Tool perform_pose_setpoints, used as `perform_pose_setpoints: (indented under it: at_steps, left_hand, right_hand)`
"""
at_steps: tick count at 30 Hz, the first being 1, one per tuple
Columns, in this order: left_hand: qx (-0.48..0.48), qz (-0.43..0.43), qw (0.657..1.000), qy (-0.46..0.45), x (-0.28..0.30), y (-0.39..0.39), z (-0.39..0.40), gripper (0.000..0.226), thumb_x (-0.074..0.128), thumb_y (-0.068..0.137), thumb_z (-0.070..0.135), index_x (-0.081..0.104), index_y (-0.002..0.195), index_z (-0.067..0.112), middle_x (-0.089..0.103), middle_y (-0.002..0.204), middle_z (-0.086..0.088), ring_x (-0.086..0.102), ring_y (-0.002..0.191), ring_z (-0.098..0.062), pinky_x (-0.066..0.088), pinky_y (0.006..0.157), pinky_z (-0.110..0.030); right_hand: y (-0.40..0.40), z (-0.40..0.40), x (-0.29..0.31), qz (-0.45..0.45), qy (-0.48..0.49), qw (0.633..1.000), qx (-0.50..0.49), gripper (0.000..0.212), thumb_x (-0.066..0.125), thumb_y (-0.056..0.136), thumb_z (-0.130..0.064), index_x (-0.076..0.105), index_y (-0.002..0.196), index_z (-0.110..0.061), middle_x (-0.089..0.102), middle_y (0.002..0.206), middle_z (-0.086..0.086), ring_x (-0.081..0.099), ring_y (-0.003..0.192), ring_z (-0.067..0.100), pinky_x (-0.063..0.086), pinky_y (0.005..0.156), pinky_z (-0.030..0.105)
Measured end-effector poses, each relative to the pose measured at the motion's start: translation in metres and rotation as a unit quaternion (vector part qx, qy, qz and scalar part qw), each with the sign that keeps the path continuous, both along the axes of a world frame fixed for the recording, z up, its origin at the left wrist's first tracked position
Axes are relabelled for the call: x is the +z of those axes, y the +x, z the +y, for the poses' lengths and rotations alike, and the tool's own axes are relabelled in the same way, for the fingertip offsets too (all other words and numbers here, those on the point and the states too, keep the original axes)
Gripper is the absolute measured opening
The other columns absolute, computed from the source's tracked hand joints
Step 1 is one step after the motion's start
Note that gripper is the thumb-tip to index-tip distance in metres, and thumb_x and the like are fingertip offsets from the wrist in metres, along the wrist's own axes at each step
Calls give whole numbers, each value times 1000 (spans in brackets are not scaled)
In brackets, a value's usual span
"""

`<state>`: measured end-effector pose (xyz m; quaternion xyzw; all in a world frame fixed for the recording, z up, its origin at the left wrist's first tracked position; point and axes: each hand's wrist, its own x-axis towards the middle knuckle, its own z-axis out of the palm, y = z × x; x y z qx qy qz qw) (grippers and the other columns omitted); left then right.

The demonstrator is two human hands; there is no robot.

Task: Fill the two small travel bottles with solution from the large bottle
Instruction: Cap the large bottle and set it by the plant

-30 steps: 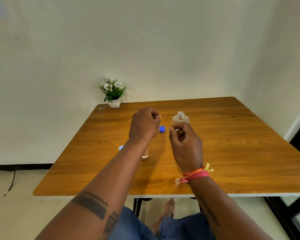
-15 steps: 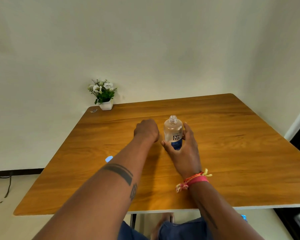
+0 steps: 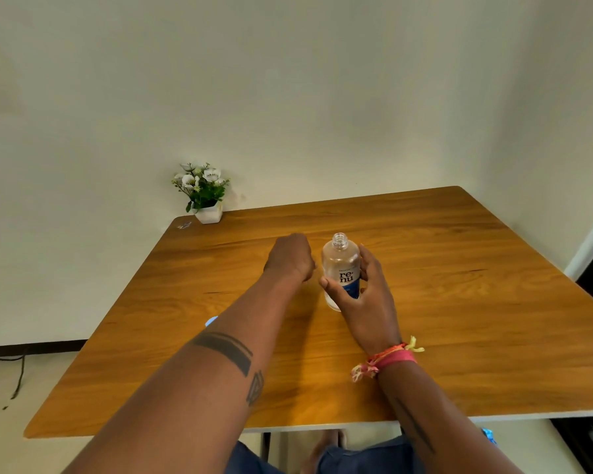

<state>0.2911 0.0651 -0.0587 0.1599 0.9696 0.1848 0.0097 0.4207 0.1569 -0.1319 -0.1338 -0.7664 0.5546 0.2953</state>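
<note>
Gripping the uncapped large bottle (image 3: 341, 268) upright on the tabletop (image 3: 459, 302), the right hand (image 3: 363, 295) wraps its label, likely readying a pour; the left hand (image 3: 291, 256) sits fisted just beside (contents hidden).

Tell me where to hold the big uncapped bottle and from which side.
Grip the large bottle round its labelled body, from its right side, as the right hand does. It stands upright with an open neck, so a low side hold keeps it level.
</note>
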Motion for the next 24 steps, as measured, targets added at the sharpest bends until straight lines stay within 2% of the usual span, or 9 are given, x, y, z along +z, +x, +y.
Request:
perform_pose_setpoints:
  at_steps: [2, 4, 6, 8, 11, 13, 15, 20, 24]
  left_hand:
    - [1, 3, 998, 69, 12, 9, -9, 25, 82, 84, 28, 73, 104, 15, 73, 104, -5, 67, 98, -23, 51, 75, -31]
    - [-7, 14, 991, 130, 25, 20, -15, 28, 81, 85, 31, 72, 106, 14, 72, 107, -4, 66, 99, -22, 48, 74, -29]
    - [-14, 26, 981, 191, 39, 31, -21, 28, 79, 86, 32, 71, 107, 15, 70, 109, -3, 65, 101, -20, 46, 74, -28]
    - [-15, 24, 967, 254, 51, 39, -24, 28, 79, 87, 33, 71, 107, 15, 71, 108, -1, 66, 100, -19, 49, 76, -28]
    - [-15, -7, 939, 344, 66, 52, -25, 26, 81, 83, 32, 73, 103, 18, 74, 99, 0, 71, 93, -21, 59, 85, -39]
    - [-25, -36, 914, 403, 73, 61, -24, 23, 83, 82, 29, 74, 100, 18, 75, 93, -1, 73, 85, -23, 62, 84, -42]
    - [-38, -76, 886, 456, 78, 70, -25, 20, 82, 84, 23, 75, 100, 14, 76, 89, -4, 72, 77, -21, 63, 79, -39]
    - [-17, -204, 852, 483, 83, 84, -28, 21, 83, 83, 27, 76, 100, 15, 73, 87, -3, 59, 74, -16, 54, 66, -29]
    - [-3, -249, 823, 510, 83, 88, -27, 25, 84, 82, 30, 75, 101, 16, 72, 86, -2, 55, 73, -14, 49, 58, -26]
  right_hand:
    - [3, -5, 8, 15, -11, 1000, -3, 90, 76, 76, -68, 33, 151, -42, 47, 147, -18, 47, 136, 9, 50, 107, 42]
    - [6, -7, 16, 17, -21, 999, -21, 88, 76, 77, -63, 33, 151, -42, 45, 150, -17, 44, 138, 9, 48, 109, 38]
    - [11, -9, 26, 26, -22, 999, -35, 87, 72, 77, -69, 33, 151, -44, 43, 152, -16, 40, 140, 9, 43, 109, 35]
    - [14, -9, 37, 43, -16, 997, -58, 75, 66, 79, -71, 41, 145, -45, 47, 149, -15, 42, 139, 12, 43, 109, 39]
    - [19, -8, 55, 79, -2, 991, -112, 42, 67, 92, -48, 58, 132, -39, 56, 136, -12, 48, 132, 17, 49, 104, 49]
    - [22, -4, 69, 95, 11, 989, -117, 36, 70, 93, -35, 64, 128, -39, 60, 127, -13, 53, 123, 16, 52, 98, 49]
    - [24, 0, 83, 98, 31, 991, -84, 39, 73, 93, -27, 64, 129, -40, 60, 121, -13, 58, 109, 12, 56, 91, 43]
    - [27, 9, 107, 51, 56, 997, 17, 39, 74, 92, -24, 67, 128, -35, 62, 121, -10, 63, 96, 6, 57, 78, 27]
    - [30, 11, 115, 31, 69, 997, 34, 33, 73, 92, -28, 69, 125, -29, 68, 110, -13, 65, 92, 8, 57, 74, 25]
